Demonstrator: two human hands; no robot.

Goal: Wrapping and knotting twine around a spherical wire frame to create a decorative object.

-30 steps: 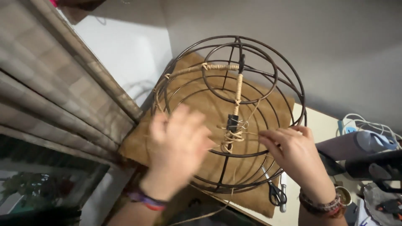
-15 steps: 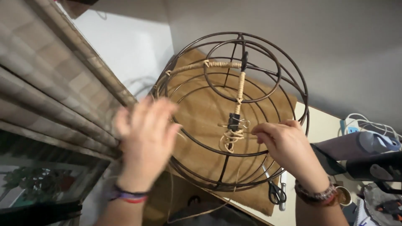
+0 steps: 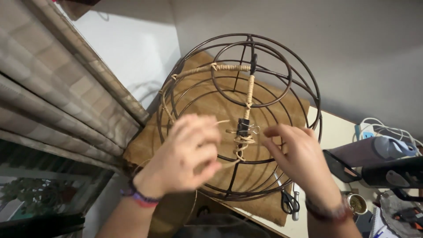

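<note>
Wrapping pale cord [image 3: 240,147] around a rib of the dark wire cage frame [image 3: 304,88], standing on brown burlap [image 3: 145,150] on the table [image 3: 332,132]. Left hand [image 3: 189,154] in front of the frame, fingers curled around the cord, though blur hides the exact grip. Right hand [image 3: 297,156] beside the knot, fingers loosely bent, hold unclear. Black binder clip [image 3: 243,128] pinning the wrap above. Likely risk: slack cord letting the loose coils unwind; scissors [image 3: 288,203] lying near.
</note>
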